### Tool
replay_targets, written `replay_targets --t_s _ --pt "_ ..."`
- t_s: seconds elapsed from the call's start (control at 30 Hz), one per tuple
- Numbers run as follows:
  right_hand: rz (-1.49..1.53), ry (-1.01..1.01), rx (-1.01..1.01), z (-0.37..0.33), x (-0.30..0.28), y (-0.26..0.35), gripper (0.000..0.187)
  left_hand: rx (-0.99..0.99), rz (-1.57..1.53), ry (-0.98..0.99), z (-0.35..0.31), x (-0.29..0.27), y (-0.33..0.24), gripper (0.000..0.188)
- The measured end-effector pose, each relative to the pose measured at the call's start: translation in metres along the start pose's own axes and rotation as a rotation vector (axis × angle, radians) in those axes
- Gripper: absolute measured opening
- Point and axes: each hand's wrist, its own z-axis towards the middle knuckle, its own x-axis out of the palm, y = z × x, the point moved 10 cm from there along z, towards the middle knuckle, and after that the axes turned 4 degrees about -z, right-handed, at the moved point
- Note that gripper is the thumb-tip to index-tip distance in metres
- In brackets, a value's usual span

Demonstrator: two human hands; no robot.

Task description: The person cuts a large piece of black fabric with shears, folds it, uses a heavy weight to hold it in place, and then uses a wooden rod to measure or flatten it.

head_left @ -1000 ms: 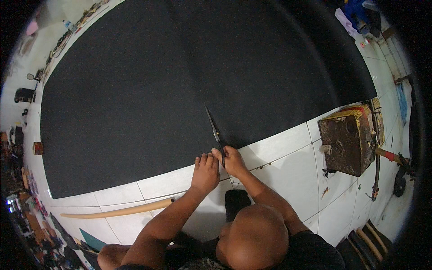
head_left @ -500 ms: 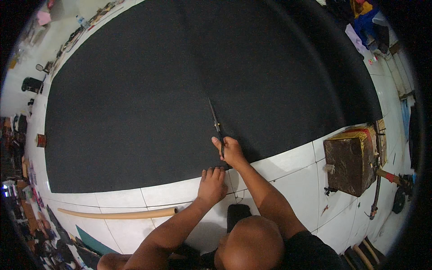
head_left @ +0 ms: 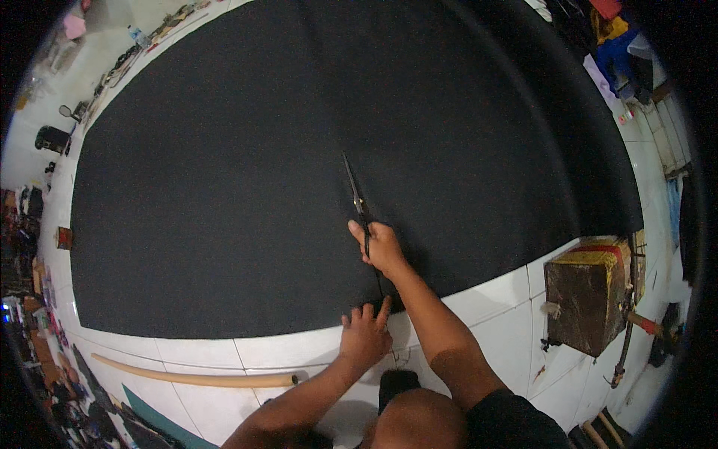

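Observation:
A large black sheet of fabric [head_left: 224, 165] lies spread over the white tiled floor. My right hand [head_left: 383, 248] is closed round the handles of a pair of scissors [head_left: 357, 196], whose long blades point away from me on the fabric. From the handles a dark line, apparently a cut, runs to the near edge of the sheet. My left hand [head_left: 368, 338] rests at that edge beside the line. Its fingers are stretched and spread, with the tips on the fabric.
A long tan tube [head_left: 202, 378] lies on the tiles at the near left. To the right stands a brown box [head_left: 587, 299] with yellow and red on top, against the sheet's corner. A small red tin [head_left: 64, 238] sits by the left edge. Clutter lines both sides.
My right hand has moved slightly away from me with the scissors. The left hand's fingers have spread apart, and it has shifted a little right along the near edge.

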Motion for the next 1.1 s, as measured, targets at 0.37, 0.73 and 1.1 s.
replay_targets --t_s 0.37,0.73,1.1 --pt "-0.121 0.0 -0.013 0.043 0.006 0.024 0.062 -0.014 0.021 0.044 0.009 0.012 0.009 0.066" --pt "-0.066 -0.057 -0.077 0.134 0.01 0.079 0.053 0.009 0.039 0.003 0.009 0.012 0.01 0.066" --pt "-0.042 -0.026 -0.032 0.23 0.008 0.138 0.055 0.031 0.028 0.069 0.012 0.006 0.005 0.071"
